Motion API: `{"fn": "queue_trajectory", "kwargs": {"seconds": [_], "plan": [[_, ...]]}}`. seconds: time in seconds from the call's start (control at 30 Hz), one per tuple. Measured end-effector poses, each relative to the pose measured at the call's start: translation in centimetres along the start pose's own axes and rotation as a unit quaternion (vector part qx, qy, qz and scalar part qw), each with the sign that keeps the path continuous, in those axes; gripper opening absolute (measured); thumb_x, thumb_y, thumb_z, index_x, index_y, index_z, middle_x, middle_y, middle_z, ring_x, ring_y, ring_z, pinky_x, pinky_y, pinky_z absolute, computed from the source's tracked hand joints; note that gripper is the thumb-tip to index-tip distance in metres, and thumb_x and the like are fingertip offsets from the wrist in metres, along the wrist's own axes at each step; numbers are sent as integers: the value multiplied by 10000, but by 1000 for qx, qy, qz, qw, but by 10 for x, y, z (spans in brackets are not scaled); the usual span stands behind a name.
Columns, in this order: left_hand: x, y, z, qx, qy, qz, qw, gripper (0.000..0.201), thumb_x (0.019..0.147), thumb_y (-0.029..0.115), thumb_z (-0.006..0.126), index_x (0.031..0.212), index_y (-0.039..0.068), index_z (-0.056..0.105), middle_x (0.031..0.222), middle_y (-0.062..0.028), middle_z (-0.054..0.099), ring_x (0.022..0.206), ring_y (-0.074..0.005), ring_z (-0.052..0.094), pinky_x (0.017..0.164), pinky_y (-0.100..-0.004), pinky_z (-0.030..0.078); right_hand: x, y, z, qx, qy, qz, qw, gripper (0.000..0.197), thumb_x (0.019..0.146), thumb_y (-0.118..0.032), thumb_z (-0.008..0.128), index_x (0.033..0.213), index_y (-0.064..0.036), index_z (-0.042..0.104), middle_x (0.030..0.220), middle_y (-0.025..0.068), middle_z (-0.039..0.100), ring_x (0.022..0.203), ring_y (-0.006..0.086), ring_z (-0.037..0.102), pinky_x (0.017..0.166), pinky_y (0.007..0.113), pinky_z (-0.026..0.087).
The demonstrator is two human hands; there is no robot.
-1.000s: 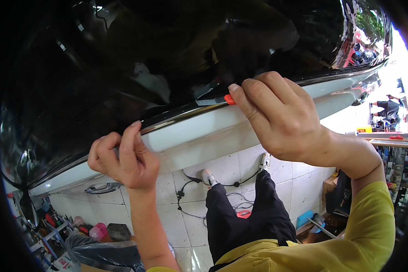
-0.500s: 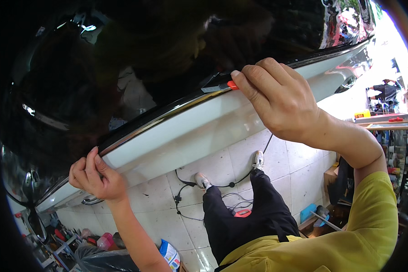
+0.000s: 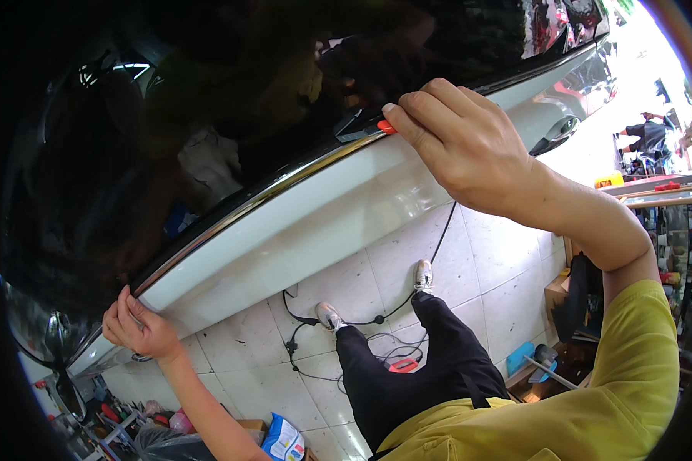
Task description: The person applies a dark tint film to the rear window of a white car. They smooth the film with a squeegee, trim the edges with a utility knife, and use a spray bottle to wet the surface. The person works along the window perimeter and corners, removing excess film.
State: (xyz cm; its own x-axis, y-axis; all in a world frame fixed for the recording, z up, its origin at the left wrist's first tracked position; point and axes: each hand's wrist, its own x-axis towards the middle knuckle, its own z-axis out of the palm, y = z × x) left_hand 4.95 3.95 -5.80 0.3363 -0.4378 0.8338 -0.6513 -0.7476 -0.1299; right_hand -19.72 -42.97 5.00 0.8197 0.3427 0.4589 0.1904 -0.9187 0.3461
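Chrome trim strip point(image 3: 284, 192) along lower edge of dark tinted car window point(image 3: 207, 115), running from far right down to near left, above white door panel point(image 3: 315, 230). Right hand point(image 3: 461, 146) clenched around small red tool point(image 3: 386, 127), tip pressed against strip at far right. Left hand point(image 3: 138, 326) pinching strip's lower end at near left, fingers closed on its edge. Below: white tiled floor point(image 3: 377, 269), black cable point(image 3: 361, 319) trailing between grey shoes point(image 3: 423, 275), black trousers point(image 3: 415, 369), yellow sleeve point(image 3: 630, 369). Door handle point(image 3: 557, 132) further right on panel. Cardboard boxes point(image 3: 557, 292) and clutter at right edge.
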Motion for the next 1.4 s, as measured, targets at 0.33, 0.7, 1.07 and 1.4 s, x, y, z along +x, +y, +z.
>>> {"fn": "queue_trajectory", "kwargs": {"seconds": [0.33,0.7,1.07,1.4], "plan": [[4,19,-14,26,-56,-61,996,185,1101,131,654,1165,36,799,1095,-97,697,1033,-310,639,940,-426,499,-38,43,-8,15,-25,13,1000,529,737,-29,750,1244,120,719,1127,175,685,1007,293,671,849,393,613],[32,34,-29,-274,-48,-568,774,378,1063,255,739,1412,120,690,1331,-26,695,1158,-144,631,956,-328,495,-66,78,-22,23,-42,46,998,449,788,-11,733,1230,62,736,1100,122,687,1017,275,653,863,374,588],[62,32,-51,-343,-96,-654,668,160,1016,217,801,1049,66,758,831,56,651,744,-49,554,663,-233,408,-69,-22,-43,261,24,221,939,336,852,146,749,1179,72,741,1043,197,715,889,352,684,736,418,571],[47,1,-43,-395,-192,-542,717,198,1024,176,766,924,18,698,735,57,541,654,-56,422,597,-257,334,-39,-176,-60,396,10,342,852,269,908,98,762,1167,24,774,1059,175,753,912,341,712,764,390,574]]}}
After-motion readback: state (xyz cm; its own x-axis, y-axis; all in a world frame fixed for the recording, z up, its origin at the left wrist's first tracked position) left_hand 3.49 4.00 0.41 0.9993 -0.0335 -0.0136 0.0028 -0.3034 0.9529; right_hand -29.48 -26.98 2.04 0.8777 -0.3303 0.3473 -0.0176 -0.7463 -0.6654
